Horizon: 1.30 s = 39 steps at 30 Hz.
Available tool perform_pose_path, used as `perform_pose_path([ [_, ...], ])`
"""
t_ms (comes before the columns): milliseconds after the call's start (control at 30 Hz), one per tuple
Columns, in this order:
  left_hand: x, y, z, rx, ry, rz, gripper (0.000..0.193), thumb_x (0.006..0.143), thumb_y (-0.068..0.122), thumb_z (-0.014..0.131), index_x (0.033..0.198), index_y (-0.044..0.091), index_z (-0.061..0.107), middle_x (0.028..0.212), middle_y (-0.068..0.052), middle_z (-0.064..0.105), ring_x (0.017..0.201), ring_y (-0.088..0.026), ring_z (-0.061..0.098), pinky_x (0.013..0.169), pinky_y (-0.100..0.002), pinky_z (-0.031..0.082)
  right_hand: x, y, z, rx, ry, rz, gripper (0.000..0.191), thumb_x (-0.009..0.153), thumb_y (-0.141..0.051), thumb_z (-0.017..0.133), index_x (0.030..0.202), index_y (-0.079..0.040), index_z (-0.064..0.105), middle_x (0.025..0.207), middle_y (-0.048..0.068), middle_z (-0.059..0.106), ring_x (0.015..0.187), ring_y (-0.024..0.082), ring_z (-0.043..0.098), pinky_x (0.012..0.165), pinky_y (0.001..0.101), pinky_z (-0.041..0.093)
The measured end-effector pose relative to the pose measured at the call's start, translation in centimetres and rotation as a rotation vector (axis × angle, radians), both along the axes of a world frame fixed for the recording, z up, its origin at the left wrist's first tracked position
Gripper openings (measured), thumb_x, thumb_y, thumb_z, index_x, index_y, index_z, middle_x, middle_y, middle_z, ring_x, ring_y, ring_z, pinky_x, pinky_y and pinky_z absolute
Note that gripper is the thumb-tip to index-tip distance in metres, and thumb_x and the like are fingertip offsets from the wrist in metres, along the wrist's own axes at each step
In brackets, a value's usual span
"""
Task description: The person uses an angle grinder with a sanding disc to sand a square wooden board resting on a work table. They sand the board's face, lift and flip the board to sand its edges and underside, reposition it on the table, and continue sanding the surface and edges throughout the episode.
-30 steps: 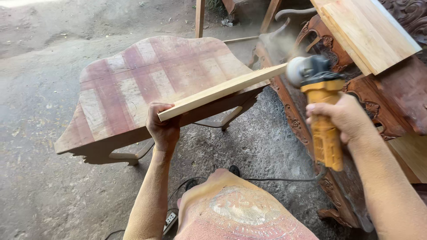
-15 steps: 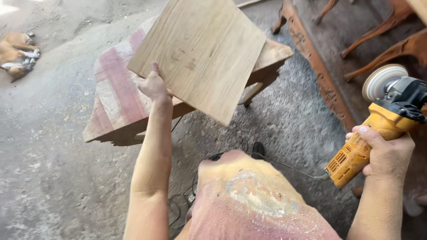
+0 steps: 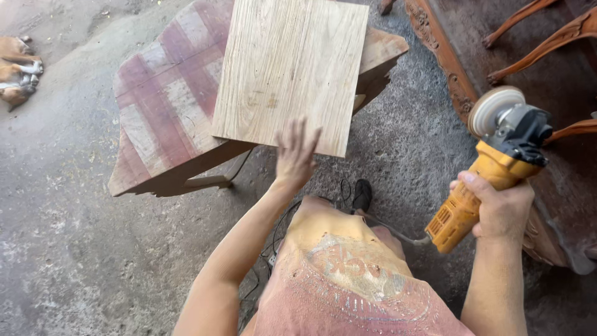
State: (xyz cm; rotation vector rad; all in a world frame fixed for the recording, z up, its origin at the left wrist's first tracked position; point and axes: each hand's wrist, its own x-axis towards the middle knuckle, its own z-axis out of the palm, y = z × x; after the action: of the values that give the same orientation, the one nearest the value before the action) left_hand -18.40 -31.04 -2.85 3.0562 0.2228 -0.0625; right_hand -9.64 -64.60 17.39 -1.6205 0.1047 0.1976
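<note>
A pale rectangular wooden board lies flat on a low wooden bench with red and cream stripes. My left hand rests at the board's near edge, fingers spread, touching it without gripping. My right hand is off to the right, wrapped around the yellow body of an angle grinder. The grinder's round sanding disc points up and away from the board.
A carved dark wooden frame runs along the right, with curved chair legs beyond it. A dog lies on the concrete floor at far left. The grinder's cord trails near my feet.
The board has gone from held tilted in my left hand to lying flat on the bench. My left hand has let go and now rests at its edge. The grinder has stayed at the right.
</note>
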Motion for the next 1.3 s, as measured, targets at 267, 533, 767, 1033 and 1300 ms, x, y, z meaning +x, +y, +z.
perform_pose_path([
  [267, 4.1, 4.7, 6.7, 0.306, -0.32, -0.217, 0.057, 0.094, 0.015, 0.067, 0.149, 0.01, 0.054, 0.144, -0.025, 0.06, 0.136, -0.041, 0.057, 0.112, -0.066, 0.04, 1.2, -0.8, -1.6, 0.122, -0.003, 0.039, 0.039, 0.086, -0.001, 0.073, 0.122, 0.002, 0.059, 0.098, 0.012, 0.066, 0.079, 0.022, 0.072, 0.074, 0.0378, 0.064],
  [533, -5.7, 13.5, 23.2, -0.669, -0.797, 0.305, 0.032, 0.084, 0.009, 0.09, 0.113, 0.003, 0.076, 0.097, -0.008, 0.078, 0.077, -0.017, 0.067, 0.071, -0.032, 0.055, 2.0, 3.9, 2.9, 0.108, -0.096, 0.268, 0.045, 0.08, -0.002, 0.074, 0.122, 0.002, 0.06, 0.1, 0.01, 0.069, 0.081, 0.022, 0.071, 0.074, 0.038, 0.062],
  [767, -11.7, 14.2, 17.7, -0.797, -1.204, 0.37, 0.026, 0.09, 0.008, 0.088, 0.108, 0.002, 0.07, 0.093, -0.004, 0.074, 0.087, -0.01, 0.067, 0.079, -0.026, 0.059, -2.3, 13.2, 9.7, -0.141, -0.218, 0.761, 0.046, 0.073, -0.008, 0.082, 0.113, 0.002, 0.063, 0.097, 0.014, 0.072, 0.085, 0.022, 0.073, 0.075, 0.039, 0.064],
  [1033, -13.3, 15.2, 16.8, -0.67, -1.254, 0.426, 0.024, 0.093, 0.017, 0.088, 0.102, 0.01, 0.067, 0.094, -0.004, 0.077, 0.085, -0.012, 0.076, 0.074, -0.028, 0.065, -9.1, 22.9, 13.7, -0.482, -0.22, 1.099, 0.05, 0.066, -0.015, 0.086, 0.108, 0.0, 0.064, 0.091, 0.011, 0.075, 0.078, 0.018, 0.073, 0.071, 0.0364, 0.062],
  [1300, -15.2, 12.8, 17.6, -0.651, -1.284, 0.323, 0.029, 0.093, 0.012, 0.079, 0.12, 0.007, 0.069, 0.106, -0.009, 0.078, 0.094, -0.017, 0.078, 0.08, -0.031, 0.064, -12.8, 26.3, 16.5, -0.559, -0.097, 1.171, 0.055, 0.066, -0.013, 0.085, 0.115, -0.001, 0.062, 0.09, 0.011, 0.074, 0.079, 0.019, 0.071, 0.073, 0.0372, 0.059],
])
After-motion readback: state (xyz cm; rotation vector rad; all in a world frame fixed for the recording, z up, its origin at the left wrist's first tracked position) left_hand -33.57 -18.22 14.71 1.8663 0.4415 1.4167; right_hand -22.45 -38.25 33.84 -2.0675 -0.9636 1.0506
